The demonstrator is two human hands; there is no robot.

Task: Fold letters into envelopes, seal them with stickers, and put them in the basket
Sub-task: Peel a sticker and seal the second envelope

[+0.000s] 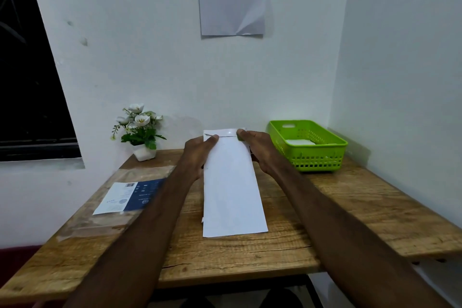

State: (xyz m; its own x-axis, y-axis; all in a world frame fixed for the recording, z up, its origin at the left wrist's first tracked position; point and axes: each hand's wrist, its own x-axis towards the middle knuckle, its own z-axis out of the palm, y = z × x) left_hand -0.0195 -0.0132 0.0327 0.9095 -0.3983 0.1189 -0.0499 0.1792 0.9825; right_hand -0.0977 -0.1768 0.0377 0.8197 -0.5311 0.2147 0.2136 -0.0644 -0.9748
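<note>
A long white envelope [232, 190] stands lengthwise in the middle of the wooden table [350, 197], its near end resting on the top and its far end raised. My left hand [198, 155] grips the far left edge, thumb pressed near the flap. My right hand [257, 150] grips the far right edge, fingertips on the flap's corner. The flap at the far end shows a glossy strip. A green plastic basket [332, 155] sits at the back right, with white paper lying inside it.
A clear plastic sleeve with a blue and white label [130, 196] lies at the left of the table. A small white pot of artificial flowers [141, 132] stands at the back left. A printed sheet [232, 0] hangs on the wall.
</note>
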